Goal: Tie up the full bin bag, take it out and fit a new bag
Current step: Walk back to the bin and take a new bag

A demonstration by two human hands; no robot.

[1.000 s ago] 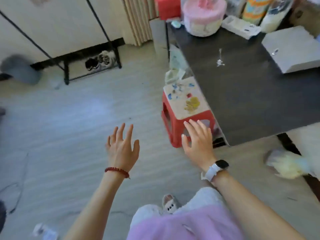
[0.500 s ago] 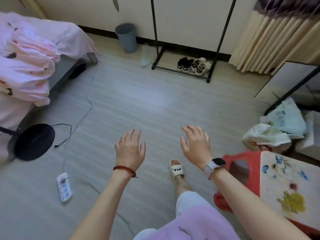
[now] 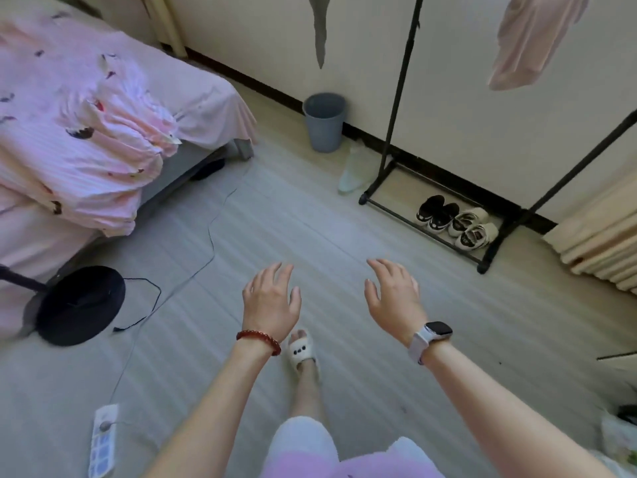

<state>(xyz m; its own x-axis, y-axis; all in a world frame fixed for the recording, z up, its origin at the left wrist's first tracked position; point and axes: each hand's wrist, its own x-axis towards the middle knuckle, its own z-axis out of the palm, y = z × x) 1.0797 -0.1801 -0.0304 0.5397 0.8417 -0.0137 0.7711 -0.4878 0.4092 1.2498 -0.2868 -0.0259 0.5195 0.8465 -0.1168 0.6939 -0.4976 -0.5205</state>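
Both hands float empty over the floor at mid-frame: my left hand (image 3: 272, 301), red bead bracelet (image 3: 259, 339) at the wrist, and my right hand (image 3: 394, 298), white-strapped watch (image 3: 431, 338) on it, each with fingers spread loosely, touching nothing. No writing is readable anywhere. My grey bin (image 3: 324, 121) stands upright by the wall at upper centre, well apart from my hands; whether it has a bag inside I cannot tell. Just right of it a pale bag (image 3: 355, 170) lies on the floor beside the black clothes rack (image 3: 396, 108), shoes (image 3: 455, 220) on its base. At left, the pink bed (image 3: 86, 125), a black round stand base (image 3: 81, 305) and a power strip (image 3: 102, 439).
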